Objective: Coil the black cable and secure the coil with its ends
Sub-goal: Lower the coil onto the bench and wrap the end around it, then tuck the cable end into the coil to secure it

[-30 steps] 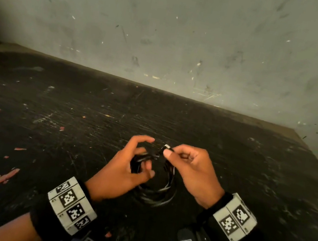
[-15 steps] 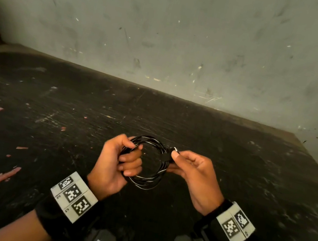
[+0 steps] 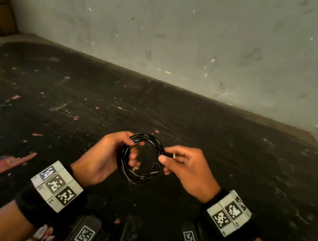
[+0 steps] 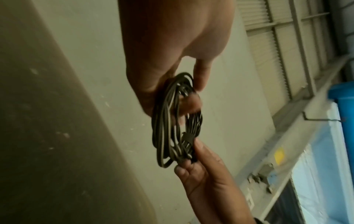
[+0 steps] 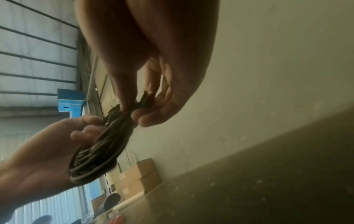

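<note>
Here the thin black cable wound into a round coil of several loops (image 3: 140, 158) is held up above the dark, scratched and paint-flecked desk (image 3: 232, 154), nearer its front edge than the grey wall (image 3: 191, 30) along its back edge, and it does not touch the surface. The coil's left side is gripped by the left hand (image 3: 102, 159): the thumb lies over the top of the loops and the curled fingers (image 3: 133, 156) pass through the opening, so the strands are clamped between them. The right side is pinched by the right hand (image 3: 188, 168) between thumb and forefinger, where a small silver-tipped plug end (image 3: 173, 155) of the cable is seen just beside the loops. In the left wrist view a short black band or connector body (image 4: 188, 137) crosses the strands at the right fingertips; which it is cannot be told. The other cable end is not made out. Both wrist views are dim and blurred, and the forearms are cut off by the frame.
</note>
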Tool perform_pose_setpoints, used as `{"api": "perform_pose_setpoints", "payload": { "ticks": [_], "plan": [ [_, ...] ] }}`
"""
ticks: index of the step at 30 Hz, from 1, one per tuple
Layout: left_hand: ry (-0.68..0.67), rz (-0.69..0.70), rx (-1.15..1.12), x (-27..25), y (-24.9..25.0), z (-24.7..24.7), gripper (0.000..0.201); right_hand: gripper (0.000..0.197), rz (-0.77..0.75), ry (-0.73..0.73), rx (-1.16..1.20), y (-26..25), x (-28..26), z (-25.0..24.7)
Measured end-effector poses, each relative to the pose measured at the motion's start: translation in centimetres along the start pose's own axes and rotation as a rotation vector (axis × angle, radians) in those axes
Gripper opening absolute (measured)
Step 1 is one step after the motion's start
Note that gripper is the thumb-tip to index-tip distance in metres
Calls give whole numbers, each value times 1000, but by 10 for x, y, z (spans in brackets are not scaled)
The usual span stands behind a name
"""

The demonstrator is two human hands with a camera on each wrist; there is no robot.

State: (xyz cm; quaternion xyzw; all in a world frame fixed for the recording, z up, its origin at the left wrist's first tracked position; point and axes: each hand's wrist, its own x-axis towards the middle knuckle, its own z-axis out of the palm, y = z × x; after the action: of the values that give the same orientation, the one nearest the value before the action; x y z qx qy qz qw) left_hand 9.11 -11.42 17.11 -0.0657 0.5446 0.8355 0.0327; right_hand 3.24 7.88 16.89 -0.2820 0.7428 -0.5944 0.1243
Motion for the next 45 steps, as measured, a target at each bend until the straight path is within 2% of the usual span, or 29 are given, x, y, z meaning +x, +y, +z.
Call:
{"api": "perform_pose_setpoints", "payload": {
  "ticks": [3, 6, 8, 12, 15, 16, 20, 23, 26, 29, 31, 34, 36, 40, 45],
  "plan": [
    [121, -63, -59, -13, -18, -35, 30, 13, 21, -55, 26, 18, 12, 26],
    [203, -142, -286, -30, -33, -66, 22, 11, 64, -141, 29, 41, 25, 61],
    [288, -139, -397, -41, -41, -84, 21, 9, 109, -211, 46, 56, 33, 89],
    [619, -52, -308, -58, -51, -125, 29, 5, 129, -391, -72, 85, 47, 126],
    [888, 0, -173, -71, -54, -143, 33, 12, 71, -395, -345, 109, 55, 138],
    [1003, 25, -144, -89, -60, -164, 34, 17, 40, -474, -419, 118, 62, 166],
    [1024, 66, -28, -97, -74, -174, 34, 33, -51, -534, -691, 130, 67, 189],
    [1040, 51, -33, -105, -74, -176, 36, 33, -121, -640, -928, 131, 68, 209],
    [1011, 39, 21, -105, -75, -173, 34, 26, -114, -596, -990, 130, 67, 217],
    [893, -5, 201, -97, -74, -161, 28, 19, 7, -456, -769, 119, 67, 207],
    [742, -40, 339, -86, -73, -147, 27, 14, 29, -359, -589, 102, 65, 192],
    [469, -29, 505, -65, -73, -121, 37, 13, -98, -272, -491, 71, 55, 161],
    [371, 64, 617, -48, -73, -103, 40, 14, -179, -267, -493, 53, 45, 137],
    [172, 264, 782, -18, -71, -62, 27, 28, -211, -164, -628, 36, 23, 83],
    [-153, 310, 889, 12, -60, -9, 36, 22, -269, -131, -1030, 18, -4, 22]
  ]
}}
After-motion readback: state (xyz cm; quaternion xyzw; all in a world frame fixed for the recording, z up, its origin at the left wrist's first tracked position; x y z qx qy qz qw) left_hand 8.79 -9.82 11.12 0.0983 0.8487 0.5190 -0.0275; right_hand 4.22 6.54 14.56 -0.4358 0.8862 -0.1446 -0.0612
